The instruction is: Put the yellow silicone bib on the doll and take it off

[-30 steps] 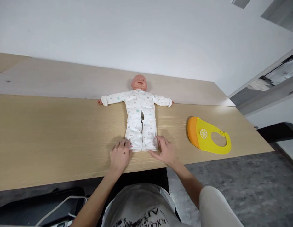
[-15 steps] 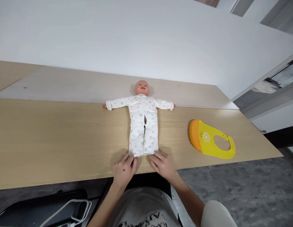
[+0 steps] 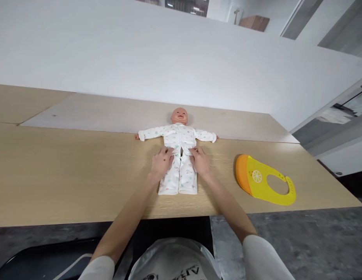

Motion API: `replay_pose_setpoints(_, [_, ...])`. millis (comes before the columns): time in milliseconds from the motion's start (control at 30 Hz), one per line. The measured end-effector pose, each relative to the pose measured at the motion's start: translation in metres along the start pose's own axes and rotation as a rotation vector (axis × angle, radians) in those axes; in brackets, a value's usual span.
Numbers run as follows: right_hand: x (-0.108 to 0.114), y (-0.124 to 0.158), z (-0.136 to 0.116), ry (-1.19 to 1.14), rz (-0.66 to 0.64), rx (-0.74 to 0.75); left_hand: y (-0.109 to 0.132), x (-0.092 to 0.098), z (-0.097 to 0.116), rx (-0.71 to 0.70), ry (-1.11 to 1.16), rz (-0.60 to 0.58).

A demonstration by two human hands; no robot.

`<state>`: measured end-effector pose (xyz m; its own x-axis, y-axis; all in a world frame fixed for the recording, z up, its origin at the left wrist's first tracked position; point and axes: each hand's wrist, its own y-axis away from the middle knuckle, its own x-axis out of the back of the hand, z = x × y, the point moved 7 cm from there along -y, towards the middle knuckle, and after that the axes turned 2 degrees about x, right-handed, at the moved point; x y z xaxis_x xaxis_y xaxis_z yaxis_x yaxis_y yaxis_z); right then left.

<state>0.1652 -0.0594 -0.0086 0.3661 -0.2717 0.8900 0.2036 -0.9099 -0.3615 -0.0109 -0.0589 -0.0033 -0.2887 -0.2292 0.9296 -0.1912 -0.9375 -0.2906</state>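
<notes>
A baby doll (image 3: 179, 116) lies on its back with its head toward the wall and its arms spread wide. It wears a white patterned top (image 3: 175, 135) and matching white trousers (image 3: 188, 177). At the top's lower edge, on the left side, my left hand (image 3: 161, 161) pinches the hem between thumb and fingers. My right hand (image 3: 201, 160) grips the same hem on the right side. Between the hands the top's front parts a little, leaving a small dark gap at the waist.
On the right of the wooden table (image 3: 81, 175) lies a yellow bib (image 3: 265, 184) with an orange pocket. A white wall (image 3: 140, 54) rises behind the table. A black chair (image 3: 49, 258) with a white cable stands below the front edge at left.
Both my hands have moved up from the trouser cuffs to the hem of the doll's top. The camera view has shifted slightly; the doll and bib lie as before.
</notes>
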Motion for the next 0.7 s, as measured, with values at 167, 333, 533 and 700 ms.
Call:
replay_pose_setpoints(167, [-0.004,0.003,-0.022,0.032,0.085,0.036,-0.004,0.000,0.000,-0.023,0.106,0.156])
replay_pose_setpoints(333, [-0.011,0.008,-0.032,-0.031,0.006,0.109,0.008,-0.010,-0.018,-0.097,0.166,0.162])
replay_pose_setpoints(533, [0.004,0.055,-0.072,-0.548,-0.097,0.351,0.044,-0.004,-0.013,-0.197,0.481,0.097])
replay_pose_setpoints(700, [0.031,0.126,-0.024,-1.024,-0.111,-0.057,0.055,-0.003,-0.041,0.065,0.563,0.152])
